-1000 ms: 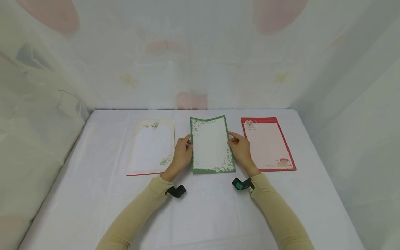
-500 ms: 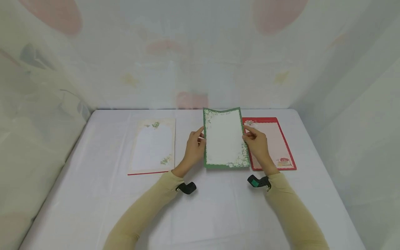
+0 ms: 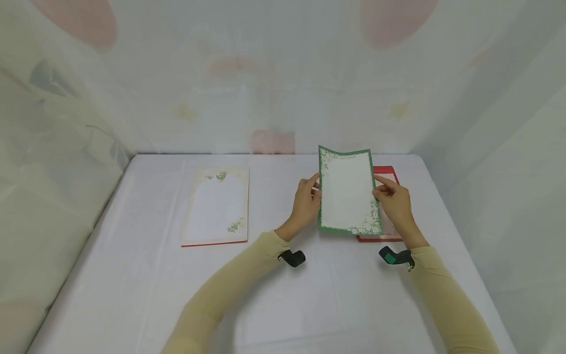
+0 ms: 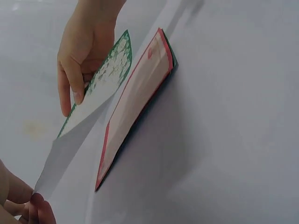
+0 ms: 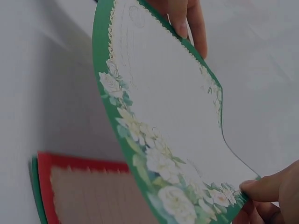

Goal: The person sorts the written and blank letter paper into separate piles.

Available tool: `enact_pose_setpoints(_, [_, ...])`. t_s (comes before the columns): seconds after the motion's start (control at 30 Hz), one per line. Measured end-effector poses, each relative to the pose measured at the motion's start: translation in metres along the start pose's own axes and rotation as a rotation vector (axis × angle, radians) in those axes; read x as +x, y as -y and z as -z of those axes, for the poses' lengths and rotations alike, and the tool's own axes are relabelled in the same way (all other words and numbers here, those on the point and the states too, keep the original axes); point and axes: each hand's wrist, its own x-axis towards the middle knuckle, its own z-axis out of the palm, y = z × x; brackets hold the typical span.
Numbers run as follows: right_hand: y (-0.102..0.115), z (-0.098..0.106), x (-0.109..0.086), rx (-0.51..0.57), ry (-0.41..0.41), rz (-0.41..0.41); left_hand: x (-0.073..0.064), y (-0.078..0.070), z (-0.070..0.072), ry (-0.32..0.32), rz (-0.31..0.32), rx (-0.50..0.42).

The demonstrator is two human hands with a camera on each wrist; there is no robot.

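A sheet of letter paper (image 3: 347,191) with a green border and white flowers is held up, its top edge bowed. My left hand (image 3: 306,200) pinches its left edge between thumb and fingers. On the opposite edge, my right hand (image 3: 395,201) pinches it the same way. Behind and below the sheet lies red-bordered letter paper (image 3: 390,228), partly covered in the head view. A gap shows between the two papers in the left wrist view. Green paper (image 5: 36,191) peeks out beneath the red border in the right wrist view.
On the left of the white-covered table (image 3: 283,305) lies cream letter paper (image 3: 216,209) with green leaf sprigs, and a red edge showing along its bottom. A patterned cloth (image 3: 274,88) hangs behind the table, with more cloth at both sides.
Both hands have carried the green-bordered sheet from the middle of the table to the right and up, until it overlaps the red-bordered paper in the head view. The cream paper has stayed put.
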Motion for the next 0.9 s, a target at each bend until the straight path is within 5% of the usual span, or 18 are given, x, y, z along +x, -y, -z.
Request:
enact_pose_setpoints(0.57, [-0.034, 0.049, 0.009, -0.027, -0.022, -0.121, 0.01, -0.018, -0.076, -0.017, 0.087, -0.059])
enact_pose_setpoints(0.9, [-0.055, 0.061, 0.011, -0.005, 0.023, -0.192, 0.011, -0.018, -0.1, 0.001, 0.084, -0.043])
